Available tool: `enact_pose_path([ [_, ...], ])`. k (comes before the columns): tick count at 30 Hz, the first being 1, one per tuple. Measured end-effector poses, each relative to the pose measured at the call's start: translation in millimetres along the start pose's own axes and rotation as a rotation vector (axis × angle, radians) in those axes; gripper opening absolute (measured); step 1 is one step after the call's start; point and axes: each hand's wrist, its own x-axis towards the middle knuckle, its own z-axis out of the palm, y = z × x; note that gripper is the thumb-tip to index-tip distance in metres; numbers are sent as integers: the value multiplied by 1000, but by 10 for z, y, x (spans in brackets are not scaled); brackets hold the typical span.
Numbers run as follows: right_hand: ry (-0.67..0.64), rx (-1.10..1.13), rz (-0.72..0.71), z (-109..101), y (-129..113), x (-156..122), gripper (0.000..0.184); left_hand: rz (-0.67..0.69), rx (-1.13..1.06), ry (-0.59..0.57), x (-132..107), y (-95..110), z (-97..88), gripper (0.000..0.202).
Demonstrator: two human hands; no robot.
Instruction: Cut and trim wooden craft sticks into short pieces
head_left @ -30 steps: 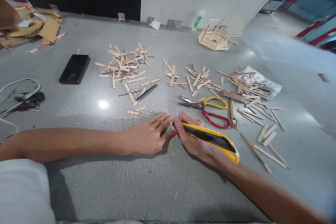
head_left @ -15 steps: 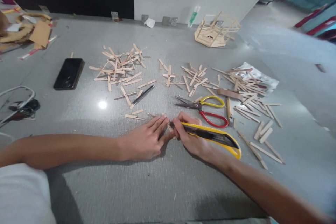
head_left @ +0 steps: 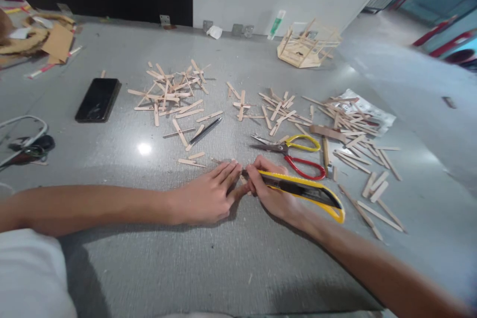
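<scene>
My right hand [head_left: 274, 196] is closed around a yellow and black utility knife [head_left: 305, 190], its blade end pointing left at my left fingertips. My left hand [head_left: 208, 194] lies low on the table, its fingers and thumb pinning a small wooden craft stick [head_left: 243, 179]. Most of that stick is hidden under the fingers, and the blade tip meets it between my two hands. Just beyond my right hand lie scissors [head_left: 285, 149] with one yellow and one red handle. A dark pen [head_left: 205, 130] and short cut sticks [head_left: 192, 162] lie beyond my left hand.
Loose craft sticks [head_left: 171, 92] are scattered across the grey table, with a larger pile [head_left: 350, 121] on the right by a plastic wrapper [head_left: 383, 119]. A phone [head_left: 98, 100] and white cable [head_left: 37, 119] lie left. A stick-built frame [head_left: 303, 52] stands at the back.
The view has shifted slightly. Both hands and the knife stay at nearly the same spot over the stick.
</scene>
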Motion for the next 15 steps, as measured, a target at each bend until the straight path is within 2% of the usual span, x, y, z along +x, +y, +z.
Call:
enact_pose_path([
  [9,8,-56,-28,-4,5,3,43,20,45,29,6,-11,5,57],
  [15,84,-135,-154,52,-49,7,47,35,42,64,6,-11,12,57],
])
